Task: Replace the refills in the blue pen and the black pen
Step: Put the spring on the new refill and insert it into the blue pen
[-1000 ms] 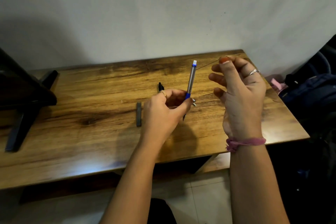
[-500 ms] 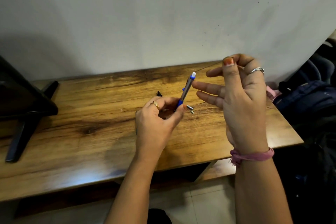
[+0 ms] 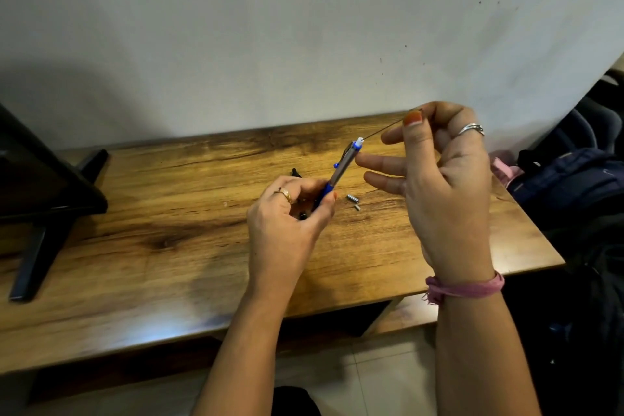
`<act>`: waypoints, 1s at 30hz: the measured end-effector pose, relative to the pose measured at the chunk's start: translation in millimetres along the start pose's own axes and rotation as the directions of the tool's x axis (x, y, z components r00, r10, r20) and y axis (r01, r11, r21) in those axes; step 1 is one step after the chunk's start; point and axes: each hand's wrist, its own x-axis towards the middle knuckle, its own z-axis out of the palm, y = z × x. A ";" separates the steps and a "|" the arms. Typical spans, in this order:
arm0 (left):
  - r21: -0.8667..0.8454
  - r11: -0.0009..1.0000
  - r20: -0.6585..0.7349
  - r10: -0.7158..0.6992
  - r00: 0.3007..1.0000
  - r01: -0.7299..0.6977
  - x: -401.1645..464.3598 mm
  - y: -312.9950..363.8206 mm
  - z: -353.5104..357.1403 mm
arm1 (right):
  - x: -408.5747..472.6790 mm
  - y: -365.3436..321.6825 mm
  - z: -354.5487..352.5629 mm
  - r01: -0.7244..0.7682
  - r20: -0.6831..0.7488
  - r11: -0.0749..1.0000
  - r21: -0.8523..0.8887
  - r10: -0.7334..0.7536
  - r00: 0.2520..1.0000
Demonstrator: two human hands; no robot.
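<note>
You are tilting the blue pen (image 3: 341, 172) toward the right of the frame, where a second ago it was standing upright; your left hand (image 3: 290, 216) is gripping its lower end at centre. Your right hand (image 3: 439, 179) is pinching a thin refill (image 3: 383, 130), whose tip is now meeting the pen's top end, so insertion looks to be starting.

Blue pen (image 3: 341, 172) tilted upright, thin refill (image 3: 385, 128) apparently entering its top.
</note>
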 end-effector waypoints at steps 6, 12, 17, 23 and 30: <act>0.022 0.999 -0.001 0.026 1.000 -0.026 1.6 -3.1 -2.9 | 1.8 1.4 -7.1 0.087 0.029 0.972 -0.217 -0.083 0.996; 0.022 0.999 0.020 0.032 0.999 -0.033 0.5 -3.3 -2.9 | 4.2 9.5 -11.5 0.145 0.076 0.888 -0.436 -0.124 0.989; 0.006 1.000 0.006 -0.013 1.000 0.013 1.8 -0.5 0.9 | 3.5 17.1 -12.3 0.078 0.108 0.866 -0.494 -0.028 0.994; -0.055 0.984 0.041 -0.166 0.985 0.168 2.5 -3.5 4.5 | 3.2 34.1 -18.2 -0.151 0.103 0.859 -0.488 0.228 0.968; -0.263 0.871 0.053 -0.417 0.907 0.416 5.9 -8.5 6.0 | -6.2 49.7 -5.9 -0.397 0.278 0.852 -0.341 0.495 0.823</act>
